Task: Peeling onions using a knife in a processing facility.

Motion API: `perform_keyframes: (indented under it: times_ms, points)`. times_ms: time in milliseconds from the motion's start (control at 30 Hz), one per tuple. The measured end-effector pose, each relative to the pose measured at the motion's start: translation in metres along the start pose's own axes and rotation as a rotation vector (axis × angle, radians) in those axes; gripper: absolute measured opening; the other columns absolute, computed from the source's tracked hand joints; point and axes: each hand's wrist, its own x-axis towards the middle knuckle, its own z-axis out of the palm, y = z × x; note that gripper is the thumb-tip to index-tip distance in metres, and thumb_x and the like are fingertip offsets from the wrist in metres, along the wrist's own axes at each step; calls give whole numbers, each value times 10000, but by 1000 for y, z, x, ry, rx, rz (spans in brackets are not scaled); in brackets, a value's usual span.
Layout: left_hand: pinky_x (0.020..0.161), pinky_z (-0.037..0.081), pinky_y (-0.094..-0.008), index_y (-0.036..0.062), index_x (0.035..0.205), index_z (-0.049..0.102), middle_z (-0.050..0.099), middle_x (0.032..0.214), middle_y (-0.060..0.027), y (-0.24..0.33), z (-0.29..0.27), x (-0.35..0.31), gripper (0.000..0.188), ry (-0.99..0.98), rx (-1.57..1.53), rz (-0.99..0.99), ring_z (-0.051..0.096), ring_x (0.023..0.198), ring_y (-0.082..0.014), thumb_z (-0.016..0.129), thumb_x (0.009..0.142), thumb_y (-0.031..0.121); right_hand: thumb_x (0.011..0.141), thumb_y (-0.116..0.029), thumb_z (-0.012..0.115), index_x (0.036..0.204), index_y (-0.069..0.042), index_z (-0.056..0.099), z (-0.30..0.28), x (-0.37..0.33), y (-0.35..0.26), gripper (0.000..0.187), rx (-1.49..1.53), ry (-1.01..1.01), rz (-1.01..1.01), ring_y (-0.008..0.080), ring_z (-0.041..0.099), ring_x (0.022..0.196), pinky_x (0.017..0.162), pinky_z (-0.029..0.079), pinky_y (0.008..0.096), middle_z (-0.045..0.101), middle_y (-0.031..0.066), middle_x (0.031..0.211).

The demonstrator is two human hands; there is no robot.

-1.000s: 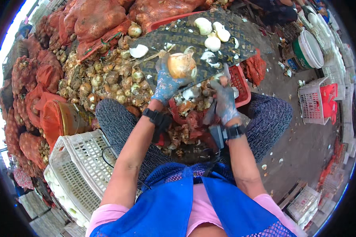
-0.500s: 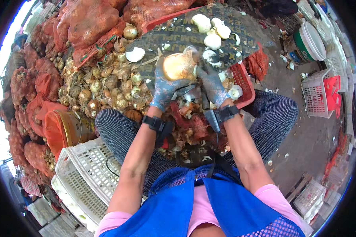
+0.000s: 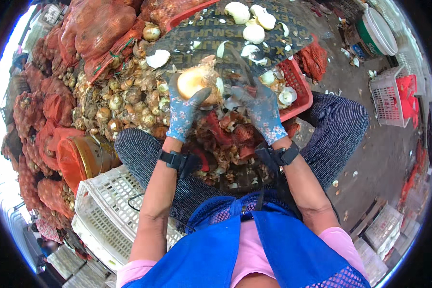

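My left hand [image 3: 180,114], in a blue floral glove with grey palm, is closed round a large onion [image 3: 193,83], partly stripped, with ragged skin at its right side. Close by on the right, my right hand [image 3: 265,109], gloved alike, grips a knife [image 3: 243,66] with its dark blade pointing away from me. Beyond both hands lies a dark printed sheet [image 3: 197,53] over a red crate [image 3: 300,91]. Peeled white onions [image 3: 253,33] rest at the sheet's far side, among scraps of white peel [image 3: 158,58].
Unpeeled onions [image 3: 129,103] are heaped on the left, backed by full red mesh sacks [image 3: 98,33]. A yellow bucket [image 3: 98,156] and white plastic crate [image 3: 108,206] stand near my left knee. Skins [image 3: 230,168] litter the ground between my legs. Further right are a lidded bucket [image 3: 369,36] and another crate [image 3: 386,98].
The onion has shifted slightly left and turned in my left hand. My right hand has drawn away from it, and the knife has swung to point away from me.
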Motion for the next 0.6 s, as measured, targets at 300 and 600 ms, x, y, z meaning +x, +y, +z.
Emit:
perform_keyframes:
  times_ms: [300, 600]
  points:
    - [880, 493, -336, 1, 1314, 263, 461, 1203, -149, -1, 7, -1, 903, -67, 86, 89, 519, 1068, -230, 823, 617, 128, 742, -394, 652, 1044, -25, 591, 28, 47, 1, 480, -70, -89, -205, 337, 579, 869, 749, 454, 408, 600, 191, 914]
    - [939, 448, -347, 4, 1309, 296, 465, 1210, -126, -13, -2, -1, 992, -41, 274, 200, 496, 1100, -236, 875, 524, 182, 731, -325, 661, 957, -1, 591, 21, 61, -4, 401, -88, -226, -56, 310, 586, 708, 632, 456, 372, 593, 182, 774]
